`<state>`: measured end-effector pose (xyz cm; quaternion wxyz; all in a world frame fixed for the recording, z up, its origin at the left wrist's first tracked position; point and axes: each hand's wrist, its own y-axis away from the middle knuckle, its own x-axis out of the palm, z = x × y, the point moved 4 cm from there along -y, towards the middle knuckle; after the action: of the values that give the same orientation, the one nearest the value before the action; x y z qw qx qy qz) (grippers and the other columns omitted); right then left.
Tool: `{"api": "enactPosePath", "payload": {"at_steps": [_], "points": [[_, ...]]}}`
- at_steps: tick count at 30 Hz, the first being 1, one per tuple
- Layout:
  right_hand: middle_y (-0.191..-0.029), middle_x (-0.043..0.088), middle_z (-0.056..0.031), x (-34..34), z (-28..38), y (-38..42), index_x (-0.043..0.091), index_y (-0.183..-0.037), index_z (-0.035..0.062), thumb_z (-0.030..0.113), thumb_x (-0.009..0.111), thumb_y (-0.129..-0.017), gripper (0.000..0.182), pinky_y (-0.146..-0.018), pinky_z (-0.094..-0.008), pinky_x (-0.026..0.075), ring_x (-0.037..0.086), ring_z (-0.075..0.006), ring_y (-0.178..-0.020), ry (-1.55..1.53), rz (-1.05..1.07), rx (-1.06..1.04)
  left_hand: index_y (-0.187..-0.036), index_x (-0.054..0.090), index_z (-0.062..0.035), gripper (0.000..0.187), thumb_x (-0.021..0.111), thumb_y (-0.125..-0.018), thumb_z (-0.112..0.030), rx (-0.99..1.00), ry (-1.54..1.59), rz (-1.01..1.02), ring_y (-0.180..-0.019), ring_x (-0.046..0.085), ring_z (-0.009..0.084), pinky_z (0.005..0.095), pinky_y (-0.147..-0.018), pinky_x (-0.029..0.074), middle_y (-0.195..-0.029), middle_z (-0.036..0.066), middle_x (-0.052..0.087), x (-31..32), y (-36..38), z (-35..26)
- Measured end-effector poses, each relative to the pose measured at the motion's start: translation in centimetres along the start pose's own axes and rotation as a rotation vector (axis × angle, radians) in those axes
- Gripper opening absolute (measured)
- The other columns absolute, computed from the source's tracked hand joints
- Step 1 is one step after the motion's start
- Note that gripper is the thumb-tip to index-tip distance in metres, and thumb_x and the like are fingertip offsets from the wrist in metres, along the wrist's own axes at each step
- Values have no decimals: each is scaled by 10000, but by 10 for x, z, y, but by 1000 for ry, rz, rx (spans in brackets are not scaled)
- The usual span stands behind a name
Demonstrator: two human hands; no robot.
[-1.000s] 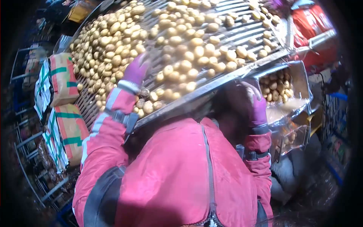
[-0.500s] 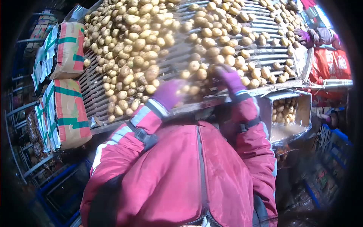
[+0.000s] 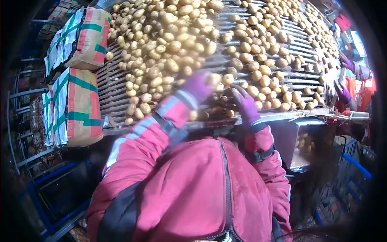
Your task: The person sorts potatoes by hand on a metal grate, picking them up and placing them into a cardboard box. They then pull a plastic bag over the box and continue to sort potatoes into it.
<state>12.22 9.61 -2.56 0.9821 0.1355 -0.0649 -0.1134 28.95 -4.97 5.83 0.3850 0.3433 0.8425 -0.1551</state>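
Note:
Pale yellow potatoes (image 3: 161, 66) lie thickly spread over a slatted metal sorting table (image 3: 115, 90). My left hand (image 3: 197, 86), in a purple glove, is over the near part of the slats and smeared by motion. A potato (image 3: 214, 79) shows right at its fingertips; I cannot tell whether it is gripped. My right hand (image 3: 245, 104), gloved in purple with dark fingertips, reaches over the front edge with its fingers stretched out. Beside those fingers lie more potatoes (image 3: 252, 91), and nothing shows in the hand.
Two taped cardboard boxes (image 3: 84, 109) stand along the left side. Below the table's front edge at right is an open box (image 3: 300, 155) with potatoes inside. Another person's gloved hands (image 3: 342, 92) are at the far right, near a red bag (image 3: 358, 90).
My left hand has moved away from my body over the slats, toward the right. My right hand stays near the front edge, its fingers more extended. The camera view has shifted.

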Motion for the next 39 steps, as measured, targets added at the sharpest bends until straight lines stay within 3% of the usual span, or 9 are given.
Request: {"api": "enactPosePath", "payload": {"at_steps": [7,9,12,17,24,27,30,34,39], "points": [[-1155,639,-187,31,71,26,481,-1340,-39,159,834,-766,702,-880,-405,536,645,-302,-1044,-268,60,123,-1354,602,-102,521,671,-856,-238,-186,319,270,-832,653,231,376,-791,536,-1151,160,687,2,43,-60],[-1134,641,-163,38,72,31,502,-1306,-30,235,721,-831,586,-881,-390,527,639,-289,-1040,-509,21,100,-1386,551,-12,476,604,-920,-92,-66,432,244,-1025,626,176,320,-889,513,-1237,127,648,-5,49,-55],[-1096,661,-97,42,59,24,546,-1263,6,475,471,-1030,529,-878,-356,529,642,-255,-1001,59,109,-339,-1390,546,-12,460,575,-934,-66,-65,549,243,-1206,584,195,315,-1026,459,-1314,130,627,-14,53,-50],[-1139,666,-115,49,61,27,560,-1277,0,422,483,-1034,493,-901,-367,530,655,-256,-1007,536,106,-349,-1378,548,-5,457,587,-929,-82,-15,349,177,-1178,596,209,322,-1024,465,-1265,128,643,-32,63,-26],[-1154,641,-119,63,49,40,481,-1369,-45,253,546,-1034,453,-870,-349,565,645,-203,-985,-1006,89,363,-1358,512,44,613,722,-872,-265,-131,-528,-513,-1307,492,398,465,-1118,385,-1383,261,537,-151,92,220],[-1072,661,-118,60,58,48,507,-1367,-40,480,381,-1062,617,-818,-338,563,649,-204,-926,-676,5,262,-1271,563,22,575,737,-844,-321,-302,-467,-321,-1331,452,404,475,-1118,366,-1403,238,514,-105,81,236],[-986,665,-107,60,63,51,504,-1372,-39,537,339,-1052,679,-763,-330,555,643,-202,-863,-808,-17,325,-1421,481,-72,724,740,-835,-409,-225,-599,-263,-1409,336,381,488,-1197,202,-1457,214,455,-60,59,114],[-928,653,-97,67,84,56,521,-1359,-35,565,356,-1038,700,-732,-328,543,635,-214,-799,-773,-162,392,-1399,528,-70,705,756,-820,-399,161,-205,-109,-1365,410,388,488,-1157,310,-1465,198,473,-11,31,50],[-958,651,-96,79,128,72,539,-1354,-25,527,372,-1044,655,-745,-335,549,639,-210,-827,-772,-242,372,-1279,585,-10,498,687,-847,-236,83,264,-63,-1220,542,355,440,-1053,438,-1320,222,571,-49,5,47]]}}
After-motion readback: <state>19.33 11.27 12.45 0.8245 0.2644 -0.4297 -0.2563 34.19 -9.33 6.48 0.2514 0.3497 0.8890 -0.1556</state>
